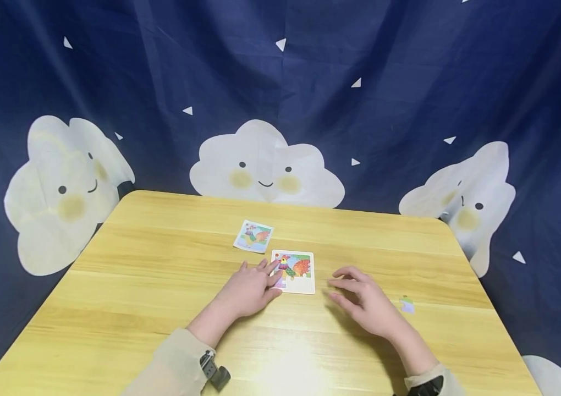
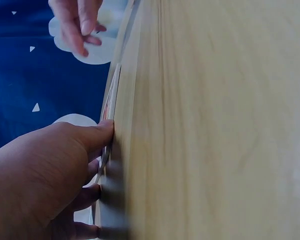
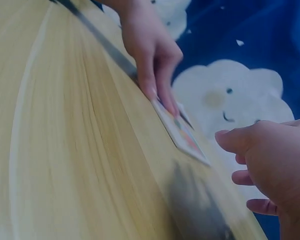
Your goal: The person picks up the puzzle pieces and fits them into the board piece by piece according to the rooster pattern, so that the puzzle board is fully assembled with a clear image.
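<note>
A jigsaw puzzle in a white frame [image 1: 302,286] lies flat on the table, showing a colourful rooster, with a white unfilled area at its lower right. My left hand [image 1: 246,291] rests at its left side. In the right wrist view, that hand's thumb touches the frame's near edge and a finger [image 3: 166,90] presses on the picture. Off the frame's right side hovers my right hand [image 1: 367,302], fingers loosely bent and apart, holding nothing. A loose puzzle piece [image 1: 407,305], green and lilac, lies to the right of that hand.
A small card with a matching rooster picture [image 1: 256,237] lies behind the puzzle, slightly left. The wooden table [image 1: 161,231] has rounded far corners. Beyond it hangs a dark blue curtain [image 1: 241,66] with white clouds and triangles.
</note>
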A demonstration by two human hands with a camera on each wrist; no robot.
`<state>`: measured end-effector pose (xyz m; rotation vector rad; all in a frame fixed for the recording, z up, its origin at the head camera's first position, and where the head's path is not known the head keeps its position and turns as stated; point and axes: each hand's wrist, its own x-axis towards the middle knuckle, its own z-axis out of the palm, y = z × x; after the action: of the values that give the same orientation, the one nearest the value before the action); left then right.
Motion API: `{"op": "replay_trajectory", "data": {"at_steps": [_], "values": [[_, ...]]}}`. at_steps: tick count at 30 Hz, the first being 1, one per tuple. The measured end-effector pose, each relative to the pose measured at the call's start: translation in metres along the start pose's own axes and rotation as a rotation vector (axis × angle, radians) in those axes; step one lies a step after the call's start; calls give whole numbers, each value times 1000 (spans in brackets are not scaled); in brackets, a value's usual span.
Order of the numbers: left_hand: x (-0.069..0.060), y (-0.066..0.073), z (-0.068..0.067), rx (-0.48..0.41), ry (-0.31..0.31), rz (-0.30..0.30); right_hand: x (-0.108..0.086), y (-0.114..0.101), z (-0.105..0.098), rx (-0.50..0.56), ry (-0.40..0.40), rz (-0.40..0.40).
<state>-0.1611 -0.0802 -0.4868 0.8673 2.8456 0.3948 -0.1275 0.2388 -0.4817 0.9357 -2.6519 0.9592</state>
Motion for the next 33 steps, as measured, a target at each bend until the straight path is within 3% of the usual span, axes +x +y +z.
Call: {"op": "replay_trajectory", "data": {"at_steps": [12,21,33], "values": [[-1,-1,0,-16,10,-1,-42,26,-27,-46,34,35],[1,-3,3,-33,40,18,-62,38,-48,-104,-5,192],[0,-2,2,-37,29,6,-82,47,-59,-69,-21,223]]}}
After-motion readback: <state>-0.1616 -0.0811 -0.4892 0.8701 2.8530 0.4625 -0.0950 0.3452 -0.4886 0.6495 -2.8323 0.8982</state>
